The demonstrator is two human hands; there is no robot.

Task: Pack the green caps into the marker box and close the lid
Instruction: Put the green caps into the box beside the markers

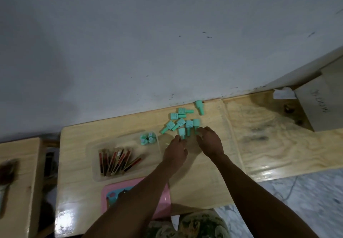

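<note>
On the pale plywood tabletop (213,172), against the grey wall:

- Loose mint-green plastic caps (181,121), a scattered cluster at the far edge, lying on their sides with narrow stems pointing various ways; one stray (199,105) sits apart by the wall.
- Clear plastic marker box (92,156), left of the cluster, lid off; dark red-and-tan sticks inside, plus four green caps standing upright (147,138) in its far right corner.
- Pink lid or tray (163,208), near edge (role uncertain).
- Left hand (175,151): fingers curled loosely, tips at the nearest cap (181,132), whose long axis runs toward the person. Grip cannot be confirmed.
- Right hand (210,142): fingers bent down at the cluster's right edge, touching a cap (196,122); pinch unclear.

Judgement: the left hand lies nearer the box, so it is better placed to carry caps across.
</note>
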